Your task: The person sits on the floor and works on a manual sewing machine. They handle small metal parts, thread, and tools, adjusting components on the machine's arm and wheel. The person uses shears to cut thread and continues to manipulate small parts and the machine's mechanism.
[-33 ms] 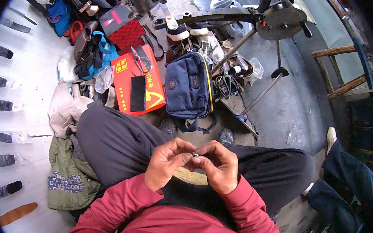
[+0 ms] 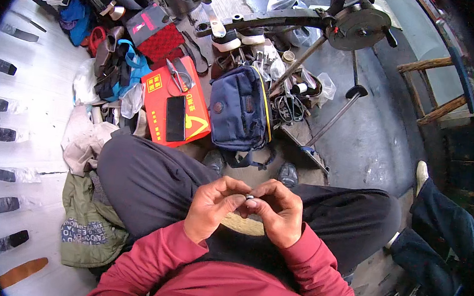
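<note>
I sit with my knees apart in dark trousers and red sleeves. My left hand and my right hand meet over my lap, fingertips pressed together. Between them they pinch a small round silvery piece; I cannot tell just what it is. A flat tan piece lies on my lap right under both hands, mostly hidden by them.
Ahead on the ground lie a navy bag and a red box carrying a black phone and scissors. A metal machine with a wheel stands beyond. Another person's leg is at right, an olive jacket at left.
</note>
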